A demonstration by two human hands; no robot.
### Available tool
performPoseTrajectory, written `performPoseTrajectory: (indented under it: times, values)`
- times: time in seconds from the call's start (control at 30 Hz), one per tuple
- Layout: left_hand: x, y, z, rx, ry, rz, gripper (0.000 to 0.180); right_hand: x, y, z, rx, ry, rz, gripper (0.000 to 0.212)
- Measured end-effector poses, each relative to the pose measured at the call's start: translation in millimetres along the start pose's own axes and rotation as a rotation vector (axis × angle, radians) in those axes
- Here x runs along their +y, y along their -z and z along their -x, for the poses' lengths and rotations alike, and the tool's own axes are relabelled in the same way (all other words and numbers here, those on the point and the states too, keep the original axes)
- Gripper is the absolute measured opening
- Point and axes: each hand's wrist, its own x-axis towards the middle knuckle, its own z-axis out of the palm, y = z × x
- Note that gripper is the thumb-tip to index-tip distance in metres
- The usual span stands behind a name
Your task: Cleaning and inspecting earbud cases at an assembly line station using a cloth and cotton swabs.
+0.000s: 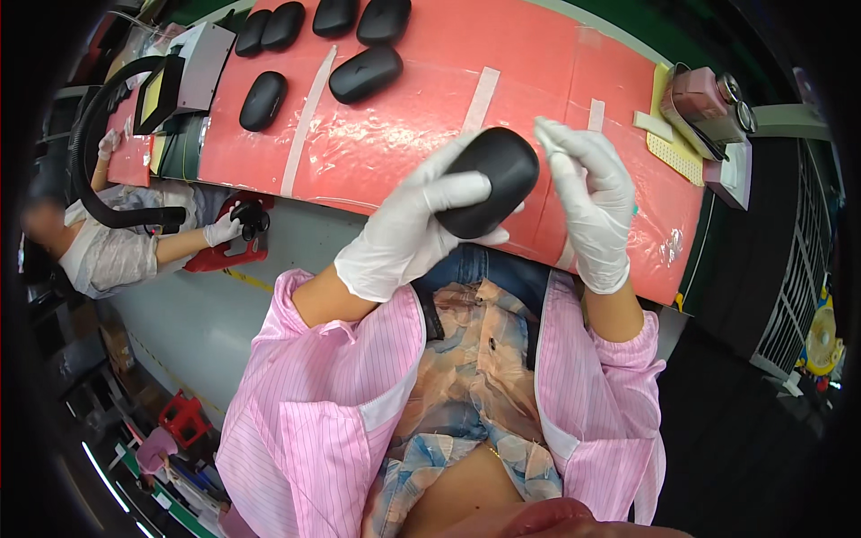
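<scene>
A smooth black oval case (504,170) is held up over the front part of the red-covered table. My left hand (404,215), in a white glove, wraps round it from the left, with the thumb across its face. Just right of the case is my right hand (592,202), also gloved in white and apart from it. Its fingers are bent and drawn together; whatever may be between the tips blends with the glove. More black oval cases (366,75) of similar shape lie on the far left part of the table.
Pale tape strips (309,121) cross the red table cover (404,134). At the right stand jars (704,94) beside a yellow perforated tray (673,157). A boxy device (199,67) and a black bent hose (85,152) are on the left, where a co-worker (126,238) sits.
</scene>
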Motion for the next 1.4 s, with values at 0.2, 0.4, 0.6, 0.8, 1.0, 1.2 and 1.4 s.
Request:
performPoseTrajectory:
  times: [0.2, 0.4, 0.6, 0.8, 1.0, 1.2, 1.4]
  values:
    - [-8, 14, -2, 0.275, -0.954, -1.477, 0.077, -8, -11, 11, -0.036, -0.500, -0.682, 0.026]
    - [-9, 5, 0, 0.319, -0.931, -1.653, 0.075, -29, -33, 21, -0.029, 0.392, 0.448, 0.042]
    - [-9, 9, 2, 0.113, -1.169, -1.384, 0.080, -19, -37, 29, -0.014, -0.467, -0.908, 0.027]
    - [-5, -9, 8, 0.350, -1.111, -1.745, 0.090, -22, -26, 18, 0.189, 0.115, 0.022, 0.031]
    - [-6, -5, 8, 0.366, -1.124, -1.800, 0.086, -26, -21, 18, 0.183, 0.284, 0.364, 0.040]
    - [-6, 0, 4, 0.239, -0.958, -1.416, 0.081, -14, -24, 18, 0.019, -0.355, -0.613, 0.031]
    - [-2, 6, 3, 0.073, -0.141, -0.062, 0.042, -21, -25, -1, 0.099, -0.152, -0.199, 0.028]
